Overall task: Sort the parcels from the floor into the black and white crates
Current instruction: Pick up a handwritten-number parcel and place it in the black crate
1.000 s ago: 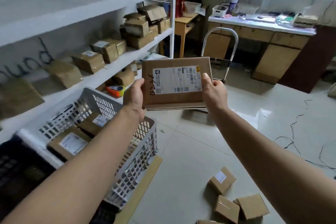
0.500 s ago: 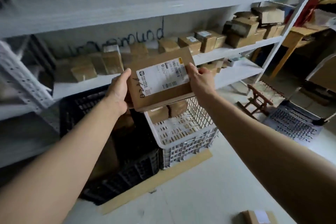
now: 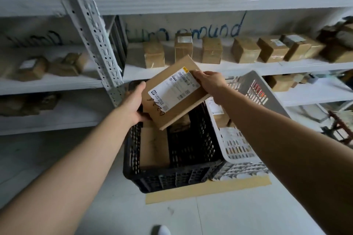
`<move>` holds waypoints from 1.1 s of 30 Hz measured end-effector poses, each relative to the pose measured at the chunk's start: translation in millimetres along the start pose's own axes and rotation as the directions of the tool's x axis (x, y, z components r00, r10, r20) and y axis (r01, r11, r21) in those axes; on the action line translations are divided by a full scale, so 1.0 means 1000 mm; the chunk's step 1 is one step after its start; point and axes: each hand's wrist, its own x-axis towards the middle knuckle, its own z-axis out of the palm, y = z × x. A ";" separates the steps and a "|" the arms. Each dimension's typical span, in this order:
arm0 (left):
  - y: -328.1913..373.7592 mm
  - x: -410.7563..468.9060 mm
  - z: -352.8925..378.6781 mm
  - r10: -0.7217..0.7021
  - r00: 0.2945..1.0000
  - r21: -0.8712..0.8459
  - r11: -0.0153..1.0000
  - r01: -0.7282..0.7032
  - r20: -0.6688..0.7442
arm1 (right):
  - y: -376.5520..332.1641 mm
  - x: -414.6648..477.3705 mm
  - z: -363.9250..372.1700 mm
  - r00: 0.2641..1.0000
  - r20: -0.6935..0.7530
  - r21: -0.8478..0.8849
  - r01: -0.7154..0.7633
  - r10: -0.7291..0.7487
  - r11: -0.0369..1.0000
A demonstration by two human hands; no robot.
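A flat brown parcel (image 3: 172, 105) with a white shipping label hangs tilted over the black crate (image 3: 172, 177). My left hand (image 3: 134, 105) grips its lower left edge and my right hand (image 3: 209, 82) grips its upper right corner. The black crate stands on the floor and holds brown parcels. Right beside it, touching, stands the white crate (image 3: 246, 150) with labelled parcels inside.
White metal shelving (image 3: 210, 4) runs behind both crates, its upright post (image 3: 91, 30) at the left. Several taped brown boxes (image 3: 212, 49) line the middle shelf. A cardboard strip (image 3: 206, 191) lies under the crates. A dark wooden stool (image 3: 342, 129) stands at the right.
The view swung left and down from the white crate to the black one. Both hands carried the parcel along and tilted it, its lower end now dipping over the black crate.
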 end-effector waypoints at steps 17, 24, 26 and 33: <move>-0.090 0.057 0.011 -0.360 0.922 -0.044 0.933 0.357 -0.146 | 0.096 0.104 0.066 0.979 0.101 -0.352 -0.132 0.178 0.927; -0.132 0.077 0.037 -0.422 0.899 -0.022 0.906 0.422 -0.122 | 0.116 0.109 0.072 0.957 0.259 -0.584 0.050 0.128 0.810; -0.145 0.084 0.040 -0.480 0.865 -0.094 0.877 0.471 -0.145 | 0.128 0.112 0.078 0.944 0.297 -0.621 0.078 0.142 0.780; -0.178 0.109 0.047 -0.599 0.782 -0.185 0.799 0.572 -0.172 | 0.172 0.128 0.096 0.899 0.372 -0.711 0.116 0.231 0.693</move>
